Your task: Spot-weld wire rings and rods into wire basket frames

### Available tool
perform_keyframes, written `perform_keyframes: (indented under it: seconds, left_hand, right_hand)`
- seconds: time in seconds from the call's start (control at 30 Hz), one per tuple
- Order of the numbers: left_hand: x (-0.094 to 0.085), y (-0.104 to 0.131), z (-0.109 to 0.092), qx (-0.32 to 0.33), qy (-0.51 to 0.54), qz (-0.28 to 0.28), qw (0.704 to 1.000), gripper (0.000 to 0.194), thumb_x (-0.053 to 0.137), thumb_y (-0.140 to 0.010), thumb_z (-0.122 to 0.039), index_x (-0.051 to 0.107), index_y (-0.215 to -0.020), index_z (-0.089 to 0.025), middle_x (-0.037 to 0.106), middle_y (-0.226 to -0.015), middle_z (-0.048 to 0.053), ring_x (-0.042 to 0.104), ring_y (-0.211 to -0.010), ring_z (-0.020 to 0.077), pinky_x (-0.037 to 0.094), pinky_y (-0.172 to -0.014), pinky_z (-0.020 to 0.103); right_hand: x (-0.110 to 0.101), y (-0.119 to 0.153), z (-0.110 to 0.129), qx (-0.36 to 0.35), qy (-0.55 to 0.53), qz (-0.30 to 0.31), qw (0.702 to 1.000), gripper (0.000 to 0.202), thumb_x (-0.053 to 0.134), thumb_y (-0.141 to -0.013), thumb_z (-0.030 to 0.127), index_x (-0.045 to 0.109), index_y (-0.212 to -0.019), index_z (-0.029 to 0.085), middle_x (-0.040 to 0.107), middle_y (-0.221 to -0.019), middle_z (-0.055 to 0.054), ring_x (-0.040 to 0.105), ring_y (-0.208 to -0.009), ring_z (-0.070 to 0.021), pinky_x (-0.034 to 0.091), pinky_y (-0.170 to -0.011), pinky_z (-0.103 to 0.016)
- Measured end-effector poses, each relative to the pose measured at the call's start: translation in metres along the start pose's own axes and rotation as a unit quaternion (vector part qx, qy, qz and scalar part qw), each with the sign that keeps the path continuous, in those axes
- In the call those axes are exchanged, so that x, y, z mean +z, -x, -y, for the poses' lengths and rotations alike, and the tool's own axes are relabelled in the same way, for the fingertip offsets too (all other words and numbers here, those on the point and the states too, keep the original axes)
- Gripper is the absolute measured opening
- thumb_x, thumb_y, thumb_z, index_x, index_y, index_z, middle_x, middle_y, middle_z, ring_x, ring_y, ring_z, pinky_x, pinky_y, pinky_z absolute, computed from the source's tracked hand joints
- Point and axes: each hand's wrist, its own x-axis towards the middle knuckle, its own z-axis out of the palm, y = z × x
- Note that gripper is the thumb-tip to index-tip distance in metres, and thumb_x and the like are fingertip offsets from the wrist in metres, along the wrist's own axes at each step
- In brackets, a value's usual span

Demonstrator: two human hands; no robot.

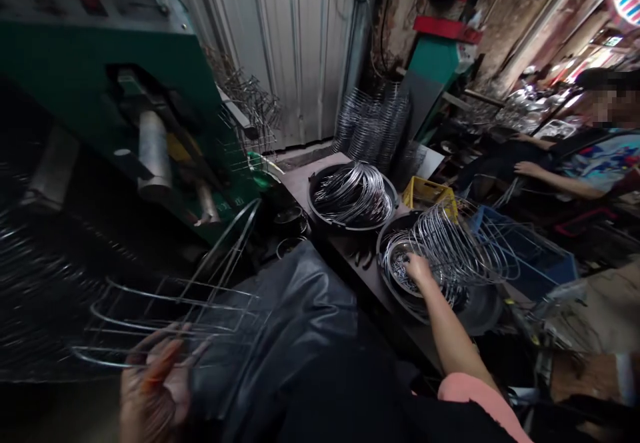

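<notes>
Presently resting right hand [419,270] in bowl [411,292], beside small metal pieces [399,268], not showing whether pinching any; clasping wire rack [210,328] in left hand [156,378], well apart.

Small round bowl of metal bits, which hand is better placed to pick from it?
Probably the right hand: it reaches into the bowl, while the left hand holds a wire rack farther away.

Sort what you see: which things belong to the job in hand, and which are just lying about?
Seemingly in use:
wire frame, in the left hand
bowl, with the right hand inside
metal pieces in the bowl

Seemingly just lying about:
yellow crate
blue crate
</notes>
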Motion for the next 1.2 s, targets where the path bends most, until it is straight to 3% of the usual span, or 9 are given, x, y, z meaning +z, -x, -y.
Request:
perform_keyframes:
  seconds: [0.17, 0.37, 0.53, 0.67, 0.8, 0.9, 1.0, 1.1, 1.2]
  left_hand:
    - [0.002, -0.006, 0.003, -0.127, 0.125, -0.040, 0.983, 0.024, 0.068, -0.058, -0.032, 0.047, -0.067, -0.022, 0.056, -0.077, -0.003, 0.056, -0.087, 0.0215, 0.044, -0.085, 0.059]
    - [0.004, -0.012, 0.031, -0.125, 0.196, -0.071, 0.970, 0.023, 0.068, -0.058, -0.032, 0.053, -0.071, -0.021, 0.055, -0.082, -0.003, 0.054, -0.088, 0.0179, 0.048, -0.080, 0.047]
    - [0.014, -0.025, 0.041, -0.123, 0.263, -0.106, 0.951, 0.032, 0.073, -0.054, -0.031, 0.055, -0.078, -0.020, 0.052, -0.088, -0.002, 0.052, -0.087, 0.0160, 0.050, -0.074, 0.038]
    - [0.012, -0.036, 0.045, -0.096, 0.258, -0.096, 0.957, 0.033, 0.074, -0.055, -0.031, 0.056, -0.080, -0.020, 0.050, -0.090, -0.001, 0.050, -0.086, 0.0148, 0.049, -0.068, 0.030]
    - [0.007, -0.042, 0.053, -0.065, 0.257, -0.085, 0.961, 0.032, 0.075, -0.055, -0.032, 0.056, -0.077, -0.018, 0.048, -0.093, -0.001, 0.050, -0.087, 0.0146, 0.048, -0.071, 0.030]
    - [0.006, -0.039, 0.064, -0.065, 0.272, -0.083, 0.957, 0.032, 0.075, -0.053, -0.031, 0.056, -0.076, -0.019, 0.048, -0.095, -0.001, 0.050, -0.086, 0.0146, 0.049, -0.074, 0.033]
    - [0.005, -0.031, 0.076, -0.079, 0.284, -0.095, 0.951, 0.032, 0.075, -0.053, -0.030, 0.056, -0.077, -0.020, 0.048, -0.094, -0.002, 0.051, -0.089, 0.0158, 0.048, -0.077, 0.036]
    - [0.002, -0.024, 0.083, -0.092, 0.293, -0.100, 0.946, 0.032, 0.075, -0.052, -0.029, 0.056, -0.076, -0.020, 0.047, -0.088, -0.003, 0.052, -0.090, 0.0167, 0.048, -0.080, 0.038]
    - [0.002, -0.023, 0.082, -0.096, 0.289, -0.111, 0.946, 0.032, 0.075, -0.052, -0.029, 0.055, -0.076, -0.020, 0.049, -0.088, -0.002, 0.053, -0.092, 0.0179, 0.047, -0.081, 0.039]
  right_hand:
    - [0.034, -0.006, -0.004, 0.048, -0.004, 0.008, 0.999, 0.032, 0.048, -0.085, 0.028, 0.061, -0.110, 0.012, 0.064, -0.106, -0.017, 0.060, -0.099, -0.0249, 0.045, -0.077, -0.029]
    - [0.026, -0.013, 0.006, 0.032, 0.024, 0.012, 0.999, 0.031, 0.039, -0.084, 0.012, 0.068, -0.094, 0.004, 0.066, -0.093, -0.024, 0.065, -0.086, -0.0285, 0.048, -0.066, -0.033]
    - [0.031, -0.023, -0.012, -0.008, 0.034, -0.007, 0.999, 0.040, 0.030, -0.082, 0.009, 0.070, -0.078, 0.013, 0.068, -0.081, -0.021, 0.068, -0.071, -0.0266, 0.050, -0.060, -0.034]
    - [0.036, -0.036, -0.023, -0.015, -0.034, -0.037, 0.999, 0.035, 0.033, -0.077, 0.021, 0.067, -0.065, 0.021, 0.067, -0.073, -0.020, 0.066, -0.063, -0.0314, 0.050, -0.058, -0.043]
    - [0.007, -0.025, 0.036, -0.147, -0.217, -0.081, 0.962, 0.030, 0.049, -0.068, 0.044, 0.066, -0.082, 0.023, 0.068, -0.085, -0.015, 0.065, -0.080, -0.0331, 0.049, -0.073, -0.045]
    - [-0.009, 0.002, 0.118, -0.251, -0.393, 0.020, 0.884, 0.040, 0.056, -0.067, 0.052, 0.064, -0.088, 0.019, 0.068, -0.089, -0.011, 0.064, -0.083, -0.0271, 0.050, -0.074, -0.037]
    - [0.006, 0.028, 0.184, -0.295, -0.436, 0.118, 0.842, 0.040, 0.056, -0.069, 0.053, 0.063, -0.082, 0.016, 0.066, -0.072, -0.008, 0.062, -0.066, -0.0229, 0.050, -0.063, -0.033]
    - [0.037, 0.041, 0.203, -0.377, -0.379, 0.101, 0.839, 0.033, 0.055, -0.072, 0.050, 0.063, -0.073, 0.018, 0.066, -0.074, -0.008, 0.062, -0.073, -0.0246, 0.049, -0.068, -0.033]
    - [0.054, 0.040, 0.190, -0.445, -0.287, 0.068, 0.846, 0.029, 0.048, -0.078, 0.044, 0.063, -0.078, 0.020, 0.066, -0.082, -0.009, 0.062, -0.078, -0.0247, 0.048, -0.074, -0.034]
